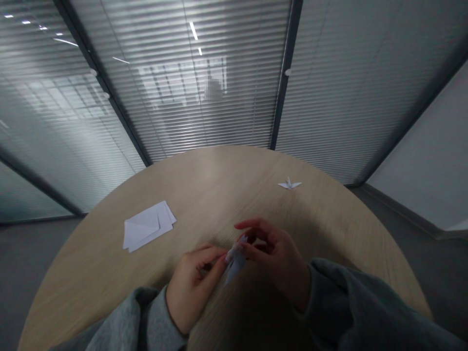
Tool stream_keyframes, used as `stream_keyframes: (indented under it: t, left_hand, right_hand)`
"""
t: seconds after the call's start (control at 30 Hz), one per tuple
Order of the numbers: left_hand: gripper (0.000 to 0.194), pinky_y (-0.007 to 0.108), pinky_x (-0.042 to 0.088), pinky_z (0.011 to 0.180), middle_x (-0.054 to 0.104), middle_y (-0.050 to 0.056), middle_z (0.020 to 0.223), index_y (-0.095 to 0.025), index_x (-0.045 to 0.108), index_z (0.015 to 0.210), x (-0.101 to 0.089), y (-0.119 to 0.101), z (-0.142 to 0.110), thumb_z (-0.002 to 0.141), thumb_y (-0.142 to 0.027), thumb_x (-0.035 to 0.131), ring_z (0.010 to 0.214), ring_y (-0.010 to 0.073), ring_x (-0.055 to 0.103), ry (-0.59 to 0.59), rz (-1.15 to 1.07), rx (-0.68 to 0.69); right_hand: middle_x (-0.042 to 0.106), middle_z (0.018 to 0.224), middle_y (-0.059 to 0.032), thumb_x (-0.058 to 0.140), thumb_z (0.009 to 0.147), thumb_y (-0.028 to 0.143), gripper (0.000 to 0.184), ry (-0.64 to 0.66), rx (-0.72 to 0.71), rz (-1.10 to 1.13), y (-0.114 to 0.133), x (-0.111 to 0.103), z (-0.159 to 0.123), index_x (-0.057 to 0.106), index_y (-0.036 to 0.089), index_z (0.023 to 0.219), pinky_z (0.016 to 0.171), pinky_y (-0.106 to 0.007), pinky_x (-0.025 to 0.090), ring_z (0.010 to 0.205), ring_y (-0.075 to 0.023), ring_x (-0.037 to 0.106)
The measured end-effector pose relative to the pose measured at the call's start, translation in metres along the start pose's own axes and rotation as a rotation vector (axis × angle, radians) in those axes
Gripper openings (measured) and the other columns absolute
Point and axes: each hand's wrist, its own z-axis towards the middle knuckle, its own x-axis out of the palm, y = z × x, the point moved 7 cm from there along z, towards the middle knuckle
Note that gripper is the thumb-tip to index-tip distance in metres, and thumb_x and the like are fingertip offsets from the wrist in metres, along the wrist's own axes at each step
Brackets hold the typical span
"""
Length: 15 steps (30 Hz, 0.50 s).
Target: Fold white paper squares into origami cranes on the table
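Between my two hands is a small piece of folded white paper (237,261), with a pointed end hanging down toward me. My left hand (199,280) pinches its left side between thumb and fingers. From the right, my right hand (272,253) grips the upper part with thumb and fingertips, its index finger stretched out above. The fingers partly hide the folds. Beyond my right hand a finished white paper crane (290,184) stands on the table with its wings spread.
A few white paper sheets (148,226) lie overlapped on the left of the round wooden table (219,180). Past the table's curved far edge rise glass panels with blinds (219,117) and dark frames. A white wall (420,161) is at the right.
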Motion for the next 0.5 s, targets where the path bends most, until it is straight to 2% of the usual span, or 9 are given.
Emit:
stream_keyframes:
  t: [0.1,0.2,0.3,0.5]
  left_hand:
    - [0.030,0.022,0.043,0.053,0.067,0.005,0.069,-0.015,0.072,0.082,0.001,0.001,0.000,0.088,-0.029,0.047,0.059,0.0138,0.058,0.002,0.011,-0.012]
    - [0.030,0.024,0.045,0.054,0.071,0.007,0.071,-0.015,0.071,0.085,0.006,0.007,0.000,0.087,-0.034,0.049,0.061,0.0157,0.062,0.051,-0.050,-0.075]
    - [0.031,0.025,0.049,0.055,0.073,0.008,0.071,-0.014,0.070,0.083,0.013,0.012,-0.001,0.084,-0.040,0.054,0.060,0.0173,0.065,0.111,-0.144,-0.136]
    - [0.033,0.024,0.050,0.054,0.073,0.008,0.067,-0.014,0.069,0.069,0.011,0.009,0.000,0.085,-0.037,0.051,0.062,0.0180,0.068,0.085,-0.165,-0.142]
  right_hand:
    - [0.059,0.061,0.0000,0.069,0.067,0.035,0.020,0.000,0.019,-0.080,-0.002,0.001,0.000,0.065,0.016,0.073,0.050,-0.024,0.042,0.053,-0.0114,0.052]
    - [0.058,0.056,0.0001,0.067,0.068,0.038,0.023,-0.008,0.022,-0.062,-0.002,0.000,-0.001,0.061,0.017,0.063,0.051,-0.024,0.041,0.053,-0.0120,0.051]
    - [0.057,0.056,0.0004,0.068,0.067,0.037,0.023,-0.035,-0.007,-0.040,0.000,-0.002,-0.001,0.058,0.018,0.059,0.052,-0.025,0.042,0.055,-0.0126,0.052]
    - [0.057,0.057,0.0012,0.066,0.070,0.036,0.022,-0.016,-0.043,-0.020,0.002,0.000,-0.001,0.058,0.018,0.062,0.053,-0.024,0.041,0.055,-0.0117,0.051]
